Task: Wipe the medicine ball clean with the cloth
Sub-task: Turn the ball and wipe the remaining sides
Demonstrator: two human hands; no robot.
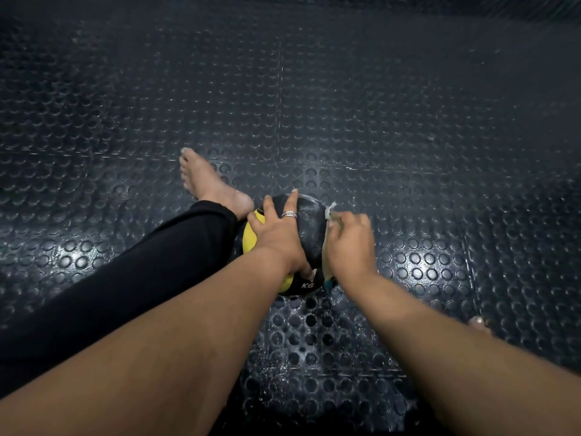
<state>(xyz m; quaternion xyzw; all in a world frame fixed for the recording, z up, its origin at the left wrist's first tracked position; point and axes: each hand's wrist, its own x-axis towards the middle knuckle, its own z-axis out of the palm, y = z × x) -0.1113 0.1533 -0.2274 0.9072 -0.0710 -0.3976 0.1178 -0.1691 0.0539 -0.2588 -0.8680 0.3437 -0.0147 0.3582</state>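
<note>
A black and yellow medicine ball (309,229) sits on the dark studded floor mat, against my left leg. My left hand (276,234) lies spread over the ball's top and left side, fingers fairly straight, a ring on one finger. My right hand (350,243) is at the ball's right side and grips a pale cloth (330,212). Only a small bit of the cloth shows above the fingers, pressed against the ball, with a dark scrap below the wrist. White smears show on the ball's upper right.
My left leg in black trousers (141,272) stretches across the left, its bare foot (207,184) just beyond the ball. Toes of my other foot (479,322) peek out at the right. The rubber floor mat (377,121) with raised dots extends all around.
</note>
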